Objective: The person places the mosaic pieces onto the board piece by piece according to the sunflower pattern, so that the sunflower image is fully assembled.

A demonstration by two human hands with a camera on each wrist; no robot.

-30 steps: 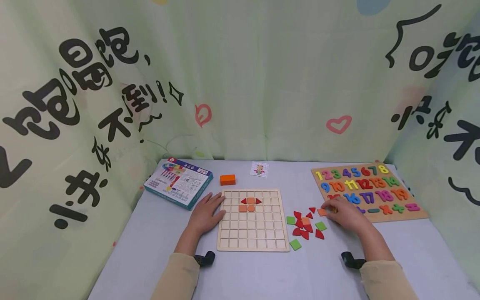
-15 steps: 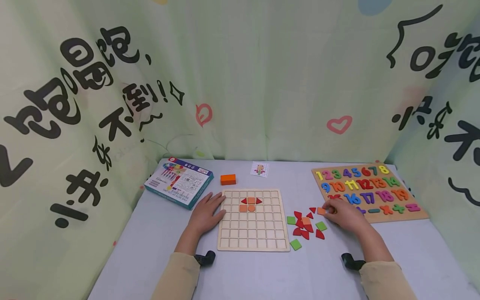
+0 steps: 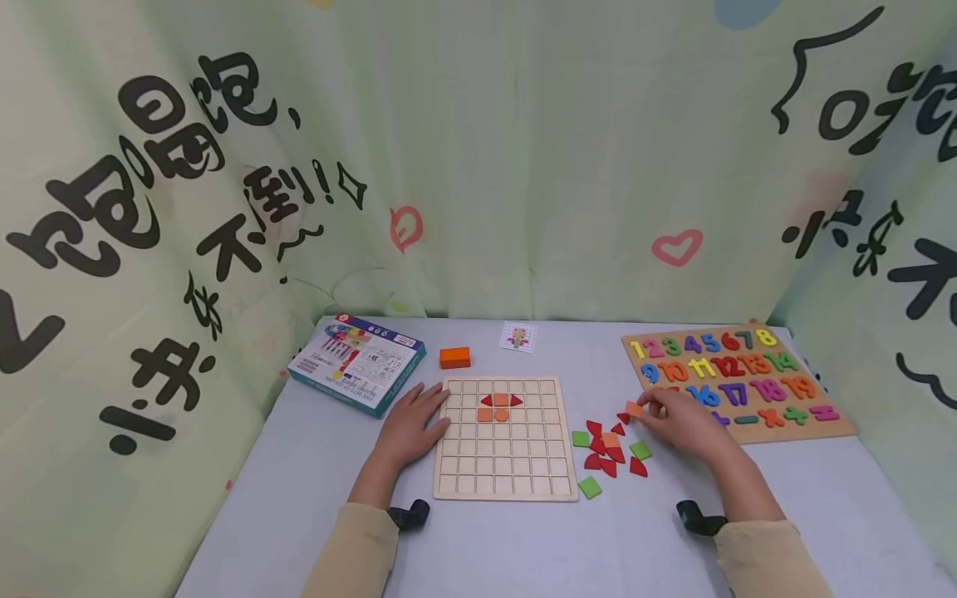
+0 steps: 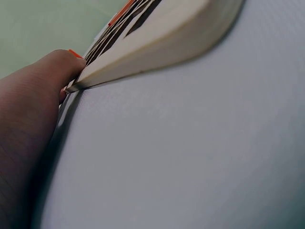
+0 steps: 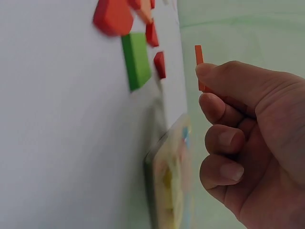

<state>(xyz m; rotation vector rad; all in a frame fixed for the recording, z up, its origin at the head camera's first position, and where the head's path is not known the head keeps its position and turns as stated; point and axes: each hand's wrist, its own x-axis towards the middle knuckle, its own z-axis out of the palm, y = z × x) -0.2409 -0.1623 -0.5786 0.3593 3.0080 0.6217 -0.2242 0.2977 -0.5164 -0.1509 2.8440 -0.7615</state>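
Observation:
My right hand (image 3: 682,425) pinches an orange square tile (image 3: 633,409) between thumb and fingers. In the right wrist view the tile (image 5: 198,53) is seen edge-on, raised off the table, with the other fingers curled below. A wooden grid board (image 3: 506,465) lies in front of me, with orange squares, an orange round piece (image 3: 502,414) and two red triangles (image 3: 516,400) in its upper rows. My left hand (image 3: 407,428) rests at the board's left edge, fingers extended. The left wrist view shows its thumb (image 4: 62,67) against the board's rim (image 4: 157,55).
Loose red pieces (image 3: 592,462), green squares (image 3: 590,487) and an orange square (image 3: 610,440) lie right of the board. A number puzzle (image 3: 800,428) is behind my right hand. A box (image 3: 359,365), an orange block (image 3: 454,358) and a pattern card (image 3: 517,337) lie farther back.
My right hand has lifted the orange tile and shifted it slightly left and away from me, close to a red triangle. The left hand and the board have stayed in place.

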